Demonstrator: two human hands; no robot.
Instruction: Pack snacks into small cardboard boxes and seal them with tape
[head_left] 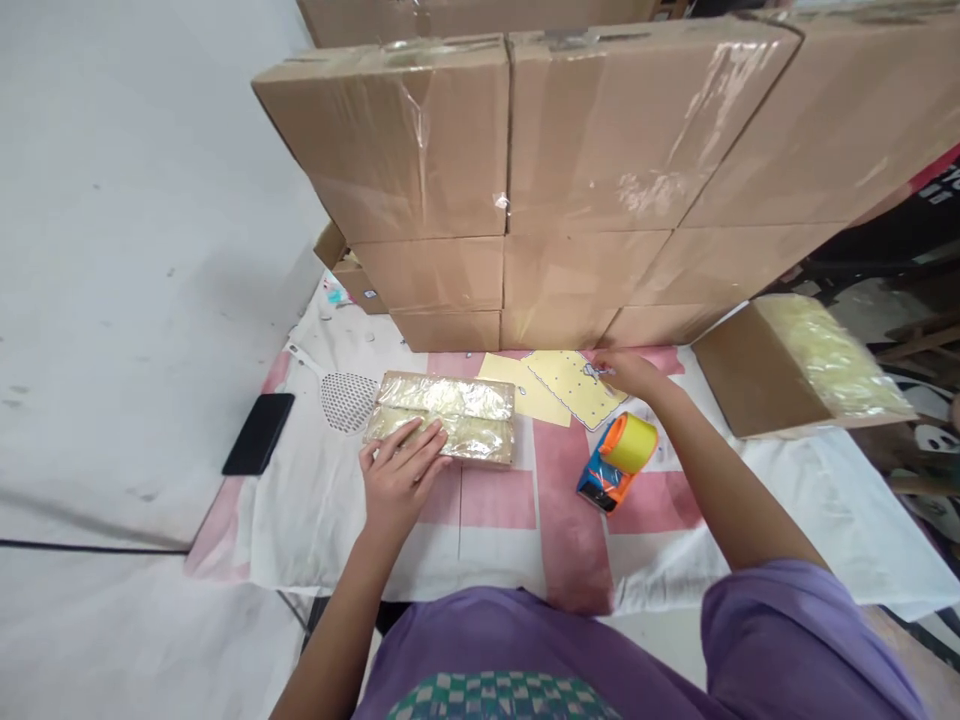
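My left hand (400, 478) lies flat, fingers spread, on the near edge of a small open cardboard box (444, 418) filled with shiny plastic-wrapped packets. My right hand (628, 372) reaches forward to the far edge of a yellow dotted sheet (571, 387), fingers pinched on a small piece at its corner that is too small to name. A second plain yellow sheet (517, 385) lies under it. An orange and blue tape dispenser with a yellow roll (619, 462) stands just near side of my right forearm.
A wall of taped cardboard boxes (555, 160) stands behind the work area. A larger open box of wrapped packets (802, 365) sits at right. A black phone (259, 433) lies on the floor at left, a white perforated paddle (346, 400) beside the small box. Pink-and-white cloth (525, 510) covers the surface.
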